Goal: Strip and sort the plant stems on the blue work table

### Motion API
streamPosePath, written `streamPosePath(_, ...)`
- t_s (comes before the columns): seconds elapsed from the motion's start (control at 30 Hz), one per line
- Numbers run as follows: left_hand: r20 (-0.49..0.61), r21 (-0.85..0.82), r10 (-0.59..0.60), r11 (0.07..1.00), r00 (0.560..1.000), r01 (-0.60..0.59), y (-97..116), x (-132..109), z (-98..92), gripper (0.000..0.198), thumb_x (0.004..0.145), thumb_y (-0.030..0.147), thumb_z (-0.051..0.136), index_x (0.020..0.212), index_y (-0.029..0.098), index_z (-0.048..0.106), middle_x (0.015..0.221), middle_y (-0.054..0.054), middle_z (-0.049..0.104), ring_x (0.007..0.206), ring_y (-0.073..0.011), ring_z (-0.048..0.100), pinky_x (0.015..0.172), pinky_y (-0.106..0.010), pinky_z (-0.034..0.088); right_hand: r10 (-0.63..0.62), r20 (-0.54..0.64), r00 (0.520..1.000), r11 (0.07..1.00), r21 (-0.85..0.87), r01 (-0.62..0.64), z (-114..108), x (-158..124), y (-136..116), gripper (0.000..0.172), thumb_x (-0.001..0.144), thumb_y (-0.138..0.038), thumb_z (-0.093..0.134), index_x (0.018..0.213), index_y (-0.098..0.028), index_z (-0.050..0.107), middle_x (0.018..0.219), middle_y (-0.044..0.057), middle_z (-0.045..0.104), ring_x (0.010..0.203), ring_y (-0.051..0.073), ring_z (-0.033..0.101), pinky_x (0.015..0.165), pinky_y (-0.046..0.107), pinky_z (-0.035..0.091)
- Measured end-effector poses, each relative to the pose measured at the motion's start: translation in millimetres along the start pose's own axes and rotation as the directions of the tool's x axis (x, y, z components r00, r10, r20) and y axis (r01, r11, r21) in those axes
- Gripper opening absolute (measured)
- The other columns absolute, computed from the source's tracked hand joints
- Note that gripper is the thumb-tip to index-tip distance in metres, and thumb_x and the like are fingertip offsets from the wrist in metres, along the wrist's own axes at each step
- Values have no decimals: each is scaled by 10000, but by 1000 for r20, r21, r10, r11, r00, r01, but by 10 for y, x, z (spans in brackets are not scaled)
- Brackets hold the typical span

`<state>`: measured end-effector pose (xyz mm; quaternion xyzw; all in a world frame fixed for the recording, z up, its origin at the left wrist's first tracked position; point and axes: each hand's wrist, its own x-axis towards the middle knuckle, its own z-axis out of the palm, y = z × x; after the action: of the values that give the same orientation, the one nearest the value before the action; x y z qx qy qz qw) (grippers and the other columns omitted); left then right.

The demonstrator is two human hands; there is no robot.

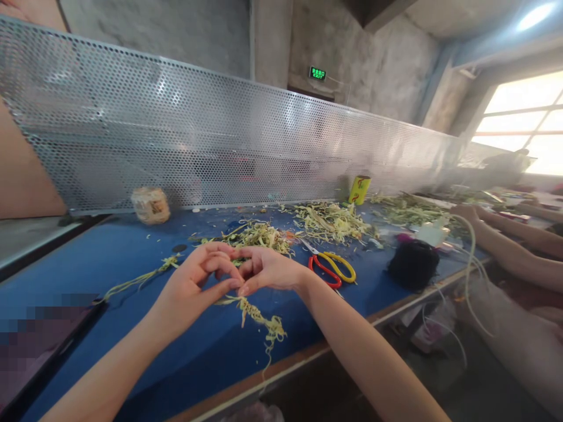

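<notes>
My left hand (pixel 197 284) and my right hand (pixel 268 271) meet fingertip to fingertip over the blue table. Both are closed in a pinch on a knotted strand of pale green plant strips (pixel 259 316). Its twisted, curly length hangs below the fingertips toward the table's front edge, one thin tail dangling. The end between my fingers is mostly hidden. Left of my left hand lies another length of plant strips (pixel 145 278), knotted at one end. Beyond my hands is a loose heap of shredded strips (pixel 259 235). Scissors (pixel 332 269) with one red and one yellow handle rest beside my right wrist.
A perforated metal screen (pixel 229 135) runs along the back. A wrapped roll (pixel 151 205), a yellow can (pixel 359 190) and a second heap (pixel 329 221) stand before it. At right are a black bundle (pixel 413 264), a pale hose (pixel 471 252) and a co-worker's arms (pixel 505 234).
</notes>
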<state>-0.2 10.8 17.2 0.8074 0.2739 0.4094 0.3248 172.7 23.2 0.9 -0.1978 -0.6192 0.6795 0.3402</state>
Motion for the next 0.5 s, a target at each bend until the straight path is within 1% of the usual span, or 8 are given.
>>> streamPosePath(0.07,-41,86,54,995,998,-50,-10,-3,-6,267,709,295,563,919,228,414,674,28,614,808,-165,576,744,-295,441,-15,-16,1000,1000,-11,15,0,0,-4,655,521,-124,743,1103,-167,445,684,-36,622,617,72,591,604,192,463)
streamPosePath(0.13,-62,181,112,978,992,-99,-24,2,-12,179,710,304,560,839,225,464,715,6,614,948,-190,528,806,-314,420,-34,-34,999,999,-19,33,0,3,-8,641,519,-121,744,1087,-168,450,664,-43,619,603,72,591,598,192,462)
streamPosePath(0.2,-40,224,135,967,990,-123,-40,12,-16,131,722,312,544,810,223,507,767,-16,619,1016,-210,493,830,-331,414,-45,-43,998,999,-18,44,-2,10,-9,638,520,-124,743,1085,-167,450,662,-42,623,600,75,597,600,196,465)
streamPosePath(0.23,-23,221,127,968,992,-119,-47,16,-16,141,733,313,532,843,224,520,787,-23,623,1020,-214,495,836,-339,413,-52,-45,998,999,-14,51,-3,14,-8,634,523,-129,741,1085,-167,452,666,-40,626,603,77,600,601,198,467)
streamPosePath(0.3,-8,194,101,976,995,-97,-58,19,-9,244,739,313,527,968,230,510,813,-28,630,1001,-214,513,843,-347,413,-64,-43,997,998,-2,64,-2,21,-7,618,531,-140,736,1083,-170,460,675,-35,632,609,80,605,601,200,470)
streamPosePath(0.33,-20,175,90,981,996,-85,-60,17,-2,325,735,315,533,1045,234,480,810,-26,634,992,-212,520,840,-344,416,-72,-45,996,997,4,72,1,24,-8,614,533,-144,735,1084,-173,464,673,-36,632,609,80,605,601,200,471)
streamPosePath(0.43,-97,91,55,995,994,-46,-42,1,35,563,719,319,555,1227,239,327,765,-9,635,954,-202,541,802,-315,437,-101,-64,993,995,17,102,19,23,-23,630,533,-148,735,1102,-179,465,654,-47,630,600,75,599,598,197,468)
streamPosePath(0.5,-148,18,33,999,988,-31,-14,-10,64,637,713,316,565,1268,238,262,720,9,625,878,-185,567,761,-295,450,-128,-65,990,991,33,131,32,19,-38,635,537,-141,732,1112,-178,465,653,-49,631,598,72,596,602,196,465)
